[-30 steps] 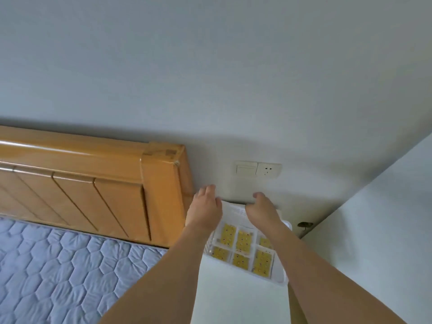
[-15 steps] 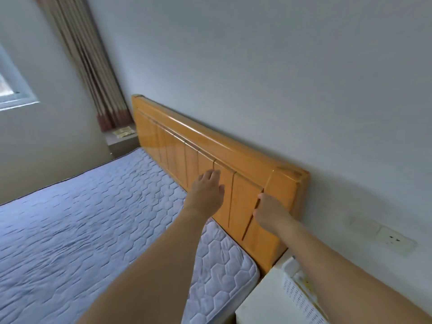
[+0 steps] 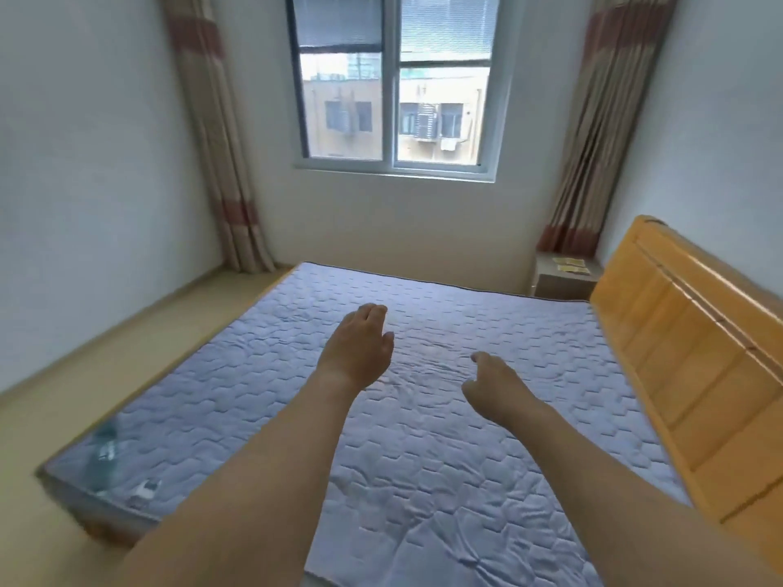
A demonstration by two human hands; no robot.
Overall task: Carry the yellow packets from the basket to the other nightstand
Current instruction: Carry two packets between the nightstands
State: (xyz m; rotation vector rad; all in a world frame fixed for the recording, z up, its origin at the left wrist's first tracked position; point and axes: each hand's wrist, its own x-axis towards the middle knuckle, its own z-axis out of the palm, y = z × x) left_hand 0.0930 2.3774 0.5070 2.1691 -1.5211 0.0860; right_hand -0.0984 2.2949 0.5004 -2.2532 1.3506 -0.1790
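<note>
Two bare hands are reaching out over the bed (image 3: 423, 417), both palm down. The left hand (image 3: 358, 347) is hanging flat with its fingers together and holding nothing. The right hand (image 3: 493, 385) is showing its back with the fingers curled under; whether it is pinching anything I cannot tell.

Two yellow packets (image 3: 570, 264) are lying side by side on the nightstand (image 3: 559, 281) at about 1 o'clock, in the far corner beside the headboard (image 3: 686, 345). They are too small and blurred for any print to be read. The basket is out of view.

The bed is filling the middle of the view, lying between the hands and that nightstand, its quilted blue mattress bare apart from a faint greenish smear and one small white object (image 3: 146, 489) near the corner at 8 o'clock; both are too blurred to name. One window (image 3: 396, 82) with two panes is sitting at 12 o'clock, with one striped curtain (image 3: 216, 133) at 11 o'clock and a second curtain (image 3: 601, 120) at 1 o'clock hanging just above the nightstand. A strip of floor (image 3: 127, 332) is running along the bed at 9 o'clock.
</note>
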